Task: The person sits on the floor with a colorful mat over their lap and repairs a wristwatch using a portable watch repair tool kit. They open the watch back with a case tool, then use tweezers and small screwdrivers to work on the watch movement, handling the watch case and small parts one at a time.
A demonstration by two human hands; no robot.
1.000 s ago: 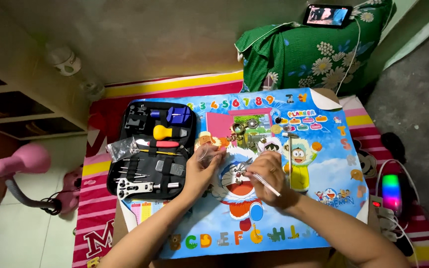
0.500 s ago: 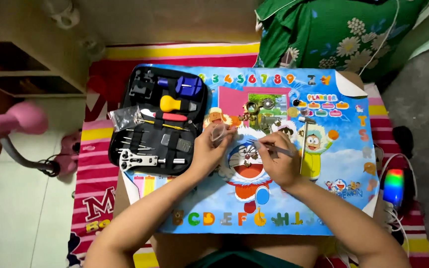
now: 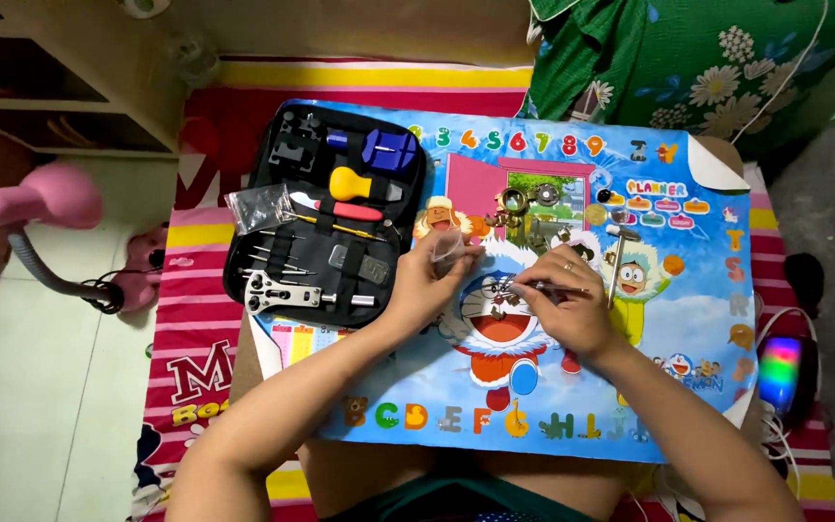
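Observation:
My left hand (image 3: 427, 280) pinches a small clear plastic bag (image 3: 447, 246) over the colourful cartoon mat (image 3: 688, 387) on a low table. My right hand (image 3: 564, 304) grips a thin metal tool, like tweezers (image 3: 545, 287), with its tip near a small dark part on the mat between my hands. Beyond my hands lie several small round metal parts (image 3: 533, 208) and a little hammer (image 3: 619, 253).
An open black tool case (image 3: 329, 211) with a yellow-handled tool, a red tool and metal bars lies left of the mat. A pink desk lamp (image 3: 36, 203) stands at far left. Green flowered fabric (image 3: 727, 58) sits behind. A glowing device (image 3: 778, 372) is at the right.
The view has shifted, so everything sits lower and further right in frame. My right hand has drawn closer to my left, with the tool now pointing toward the middle.

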